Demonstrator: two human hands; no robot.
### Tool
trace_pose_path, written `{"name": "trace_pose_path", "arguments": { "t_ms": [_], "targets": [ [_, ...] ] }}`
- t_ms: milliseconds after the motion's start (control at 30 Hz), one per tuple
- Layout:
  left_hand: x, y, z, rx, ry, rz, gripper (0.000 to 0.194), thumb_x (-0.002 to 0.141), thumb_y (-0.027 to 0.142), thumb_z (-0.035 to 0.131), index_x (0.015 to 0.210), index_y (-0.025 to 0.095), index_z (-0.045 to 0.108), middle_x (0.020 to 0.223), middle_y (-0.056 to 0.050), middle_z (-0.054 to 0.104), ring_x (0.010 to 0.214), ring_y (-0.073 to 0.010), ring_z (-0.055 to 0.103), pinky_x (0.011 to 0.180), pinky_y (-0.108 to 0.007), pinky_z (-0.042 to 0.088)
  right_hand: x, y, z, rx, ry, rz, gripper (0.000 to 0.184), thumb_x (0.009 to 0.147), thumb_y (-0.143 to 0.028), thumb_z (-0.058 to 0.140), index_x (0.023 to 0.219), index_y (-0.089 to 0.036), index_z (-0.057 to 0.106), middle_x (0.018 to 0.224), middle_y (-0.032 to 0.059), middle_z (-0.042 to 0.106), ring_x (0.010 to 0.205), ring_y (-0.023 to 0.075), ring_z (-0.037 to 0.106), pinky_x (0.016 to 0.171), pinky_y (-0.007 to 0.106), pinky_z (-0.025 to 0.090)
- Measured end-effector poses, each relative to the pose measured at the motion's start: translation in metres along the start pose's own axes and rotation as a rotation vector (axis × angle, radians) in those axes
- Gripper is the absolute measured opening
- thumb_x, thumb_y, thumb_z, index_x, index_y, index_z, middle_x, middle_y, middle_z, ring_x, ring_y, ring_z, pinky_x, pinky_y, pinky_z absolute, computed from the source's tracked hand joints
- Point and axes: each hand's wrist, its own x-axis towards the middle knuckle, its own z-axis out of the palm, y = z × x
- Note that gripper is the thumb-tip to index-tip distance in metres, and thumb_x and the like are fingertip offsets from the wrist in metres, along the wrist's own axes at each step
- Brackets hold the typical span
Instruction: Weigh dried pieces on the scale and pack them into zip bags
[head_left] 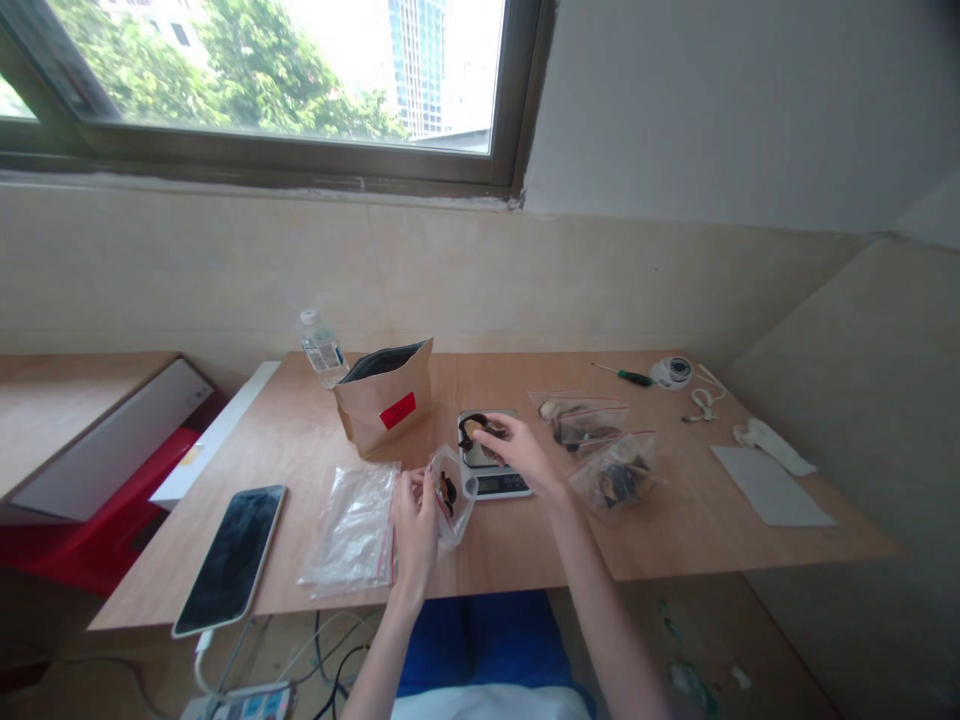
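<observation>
My left hand [417, 515] grips a clear zip bag [455, 515] by its edge, its mouth open, with a dark and tan dried piece inside. Over the plate of a small digital scale [504, 487], my right hand [517, 447] pinches a dried mushroom slice [471, 428], dark at the rim and pale in the middle. Whether the slice touches the plate I cannot tell. Beside my left hand lies a stack of flat clear zip bags [352, 530]. Behind them a brown paper pouch [386, 400] with a red label stands open at the top.
Filled zip bags [619, 482] lie right of the scale. A water bottle [323, 350] stands at the back left, a large phone [231, 555] at the front left. Farther right are a screwdriver [634, 377], a white camera [671, 372] and a white sheet [772, 490].
</observation>
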Motion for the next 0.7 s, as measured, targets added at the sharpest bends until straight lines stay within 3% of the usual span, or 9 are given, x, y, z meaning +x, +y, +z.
{"name": "trace_pose_path", "arguments": {
  "t_ms": [67,133,267,367,433,500,600,700],
  "targets": [
    [0.000,0.001,0.002,-0.006,0.000,-0.008,0.033,0.080,0.053,0.052,0.073,0.020,0.048,0.071,0.000,0.055,0.065,-0.0169,0.054,0.062,-0.029,0.041,-0.009,-0.008,0.010,0.010,-0.158,0.073,0.038,0.072,-0.038,0.069,0.102,-0.015,0.065,0.066,-0.0007,0.061,0.048,0.0077,0.049,0.036,0.016,0.032],
    [-0.001,0.003,0.003,-0.004,0.016,-0.001,0.033,0.081,0.052,0.051,0.075,0.020,0.048,0.074,-0.001,0.056,0.069,-0.0173,0.055,0.066,-0.029,0.041,-0.018,-0.011,0.017,-0.058,-0.232,0.100,0.033,0.071,-0.036,0.070,0.096,-0.015,0.067,0.063,-0.0016,0.059,0.045,0.0066,0.046,0.035,0.015,0.033],
    [-0.003,0.007,0.003,0.004,0.069,0.011,0.029,0.085,0.049,0.046,0.077,0.020,0.047,0.084,-0.002,0.058,0.078,-0.0182,0.056,0.072,-0.030,0.041,-0.027,-0.009,0.027,-0.178,-0.188,0.063,0.038,0.077,-0.040,0.065,0.108,-0.020,0.062,0.065,-0.0021,0.060,0.042,0.0071,0.048,0.036,0.017,0.038],
    [-0.002,0.002,0.001,0.000,0.107,0.002,0.029,0.086,0.049,0.045,0.078,0.021,0.047,0.092,-0.004,0.059,0.085,-0.0196,0.057,0.077,-0.033,0.041,-0.022,-0.006,0.030,-0.225,-0.173,-0.047,0.037,0.083,-0.044,0.056,0.113,-0.021,0.059,0.082,0.0024,0.066,0.056,0.0109,0.058,0.049,0.022,0.048],
    [0.000,-0.003,-0.001,-0.015,0.143,-0.011,0.030,0.085,0.049,0.046,0.077,0.021,0.047,0.098,-0.006,0.060,0.092,-0.0211,0.057,0.081,-0.034,0.040,-0.012,0.000,0.029,-0.321,-0.072,-0.180,0.029,0.087,-0.038,0.050,0.108,-0.022,0.062,0.096,0.0045,0.066,0.075,0.0140,0.062,0.064,0.026,0.051],
    [0.002,-0.007,-0.002,-0.040,0.167,-0.029,0.030,0.084,0.050,0.047,0.077,0.021,0.046,0.102,-0.007,0.060,0.097,-0.0220,0.056,0.084,-0.036,0.040,-0.001,0.013,0.026,-0.471,0.112,-0.261,0.024,0.087,-0.030,0.047,0.102,-0.021,0.064,0.100,0.0059,0.064,0.090,0.0171,0.060,0.080,0.031,0.048],
    [0.003,-0.008,-0.004,-0.057,0.187,-0.052,0.029,0.084,0.049,0.047,0.076,0.021,0.045,0.107,-0.008,0.059,0.102,-0.0231,0.056,0.088,-0.038,0.040,0.010,0.041,0.021,-0.613,0.343,-0.218,0.022,0.081,-0.021,0.052,0.100,-0.017,0.063,0.104,0.0127,0.060,0.103,0.0260,0.053,0.092,0.045,0.040],
    [0.002,-0.005,-0.006,-0.051,0.191,-0.068,0.029,0.084,0.049,0.046,0.076,0.021,0.045,0.111,-0.009,0.058,0.105,-0.0236,0.055,0.090,-0.038,0.040,0.010,0.064,0.017,-0.632,0.412,-0.175,0.026,0.076,-0.012,0.052,0.100,-0.014,0.062,0.105,0.0172,0.057,0.107,0.0312,0.049,0.095,0.053,0.035]
  ]
}}
